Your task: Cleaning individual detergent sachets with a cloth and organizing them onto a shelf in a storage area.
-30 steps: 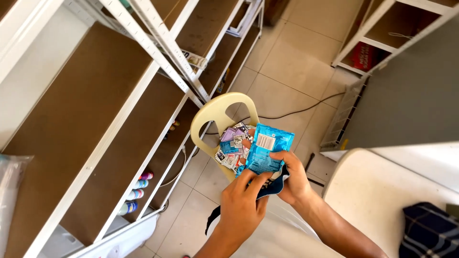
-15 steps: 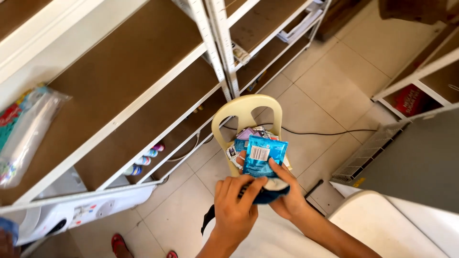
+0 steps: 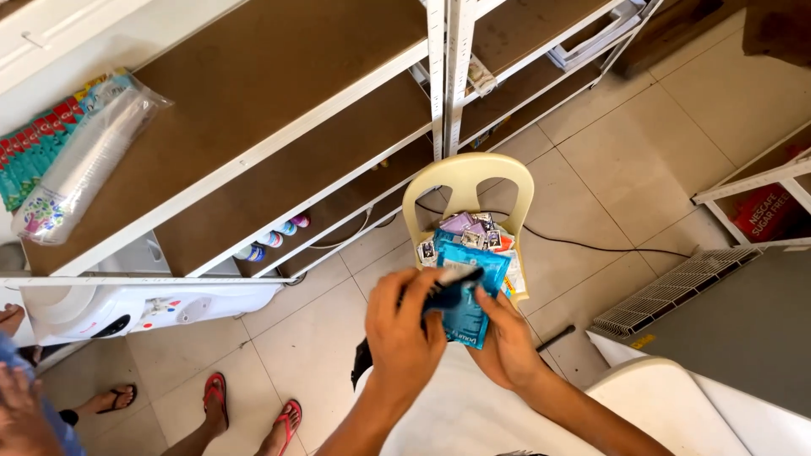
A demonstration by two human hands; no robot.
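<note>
My left hand (image 3: 404,331) and my right hand (image 3: 509,348) meet over a blue flat packet (image 3: 467,314). The right hand grips the packet from below. The left hand holds a dark pen-like object (image 3: 450,285) with a white end, laid across the packet's top. Just beyond the hands stands a cream plastic chair (image 3: 467,171) with a heap of small sachets (image 3: 473,230) on its seat. What kind of tool the dark object is cannot be told.
Brown shelves with white metal frames (image 3: 446,76) fill the far side. A bagged stack of plastic cups (image 3: 80,165) lies on one shelf, small bottles (image 3: 272,237) on a low one. Another person's feet in red sandals (image 3: 253,412) stand at left. A black cable (image 3: 608,247) crosses the tiled floor.
The view has swung left and down. The blue packet has dropped from upright to a lower tilt, and my left hand has brought the dark object over its top.
</note>
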